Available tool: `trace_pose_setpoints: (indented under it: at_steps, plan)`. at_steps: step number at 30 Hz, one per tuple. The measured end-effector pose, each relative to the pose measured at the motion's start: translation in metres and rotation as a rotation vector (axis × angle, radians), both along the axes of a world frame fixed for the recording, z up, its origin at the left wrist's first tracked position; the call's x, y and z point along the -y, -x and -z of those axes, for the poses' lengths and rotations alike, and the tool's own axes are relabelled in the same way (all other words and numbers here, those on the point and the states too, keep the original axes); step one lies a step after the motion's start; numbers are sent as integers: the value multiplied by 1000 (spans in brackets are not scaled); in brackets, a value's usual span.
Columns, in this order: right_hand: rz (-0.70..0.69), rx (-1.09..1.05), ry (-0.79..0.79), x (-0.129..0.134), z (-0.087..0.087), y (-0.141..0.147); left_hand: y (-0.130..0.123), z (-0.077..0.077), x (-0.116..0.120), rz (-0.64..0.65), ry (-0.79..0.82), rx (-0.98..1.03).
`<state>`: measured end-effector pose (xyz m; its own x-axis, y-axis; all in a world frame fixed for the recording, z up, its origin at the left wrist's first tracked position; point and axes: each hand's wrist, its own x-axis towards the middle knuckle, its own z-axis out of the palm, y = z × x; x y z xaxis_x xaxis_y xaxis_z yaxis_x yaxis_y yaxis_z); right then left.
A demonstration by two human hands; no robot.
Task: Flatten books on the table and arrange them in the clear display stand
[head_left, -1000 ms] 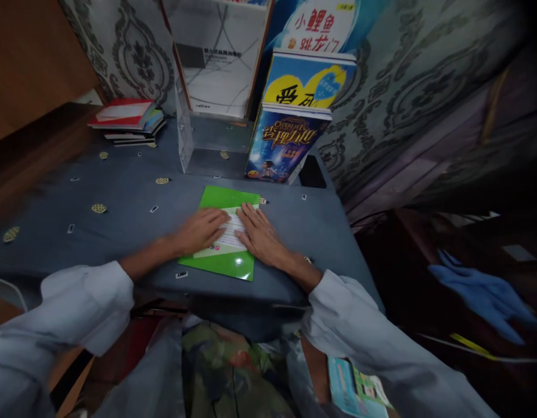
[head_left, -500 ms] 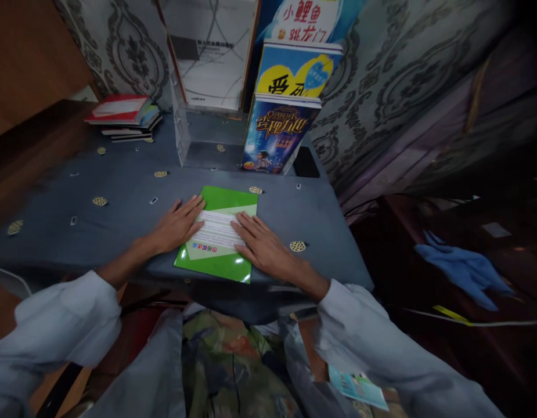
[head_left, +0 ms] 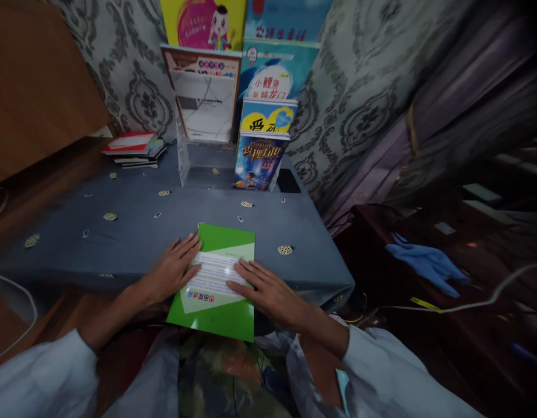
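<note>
A green book (head_left: pixel 222 241) with a pale text panel lies flat at the table's front edge, its lower part reaching past the edge. My left hand (head_left: pixel 175 270) rests on its left side, fingers spread. On the right side of the same book my right hand (head_left: pixel 268 290) lies with its fingers apart. Behind it, a clear stand (head_left: pixel 201 177) carries several books, among them a dark blue one (head_left: pixel 258 162) at the front right. Neither hand grips anything.
A stack of books (head_left: pixel 133 145) is at the table's back left. A black phone-like object (head_left: pixel 288 181) lies right of the stand. A blue cloth (head_left: pixel 427 264) sits on a dark red surface (head_left: pixel 372 223) to the right. The patterned tablecloth (head_left: pixel 133 238) covers the table.
The view has tilted up, showing more books on the stand. The green book and both my hands have slid toward me, and the book now overhangs the table's front edge.
</note>
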<state>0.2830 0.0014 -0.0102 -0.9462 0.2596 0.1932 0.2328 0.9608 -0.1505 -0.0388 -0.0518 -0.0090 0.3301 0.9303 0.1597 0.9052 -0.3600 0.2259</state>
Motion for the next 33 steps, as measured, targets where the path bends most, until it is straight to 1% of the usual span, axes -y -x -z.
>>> trace_pose_setpoints:
  at_steps: [2,4,7,9,12,13,15,19,23,26,28,29,31,33]
  plan:
    - [2,-69,-16,-2,-6,2,8,-8,0,35,36,69]
    - [2,-166,0,-4,-18,3,18,-19,-1,77,85,184]
    - [43,-323,116,-11,-41,7,29,-38,-5,133,116,382]
    - [135,-404,220,-18,-56,12,29,-48,-12,102,105,479]
    - [365,-496,310,-35,-70,24,18,-54,-31,-53,44,611]
    - [434,-524,318,-41,-72,29,13,-54,-39,-99,9,657]
    - [516,-566,314,-56,-70,37,4,-53,-56,-151,-54,736]
    - [568,-541,330,-83,-54,46,-9,-52,-86,-190,-92,847]
    - [582,-537,386,-103,-44,49,-10,-48,-107,-215,-104,901]
    - [598,-526,431,-113,-42,53,-3,-40,-115,-234,-73,904]
    - [638,-405,431,-117,-41,55,4,-33,-116,-257,-22,808]
    - [672,-314,410,-118,-40,56,7,-30,-116,-275,3,708]
    - [758,-125,340,-119,-37,57,11,-26,-112,-319,44,445]
    - [835,-3,279,-119,-35,59,11,-26,-107,-366,79,219]
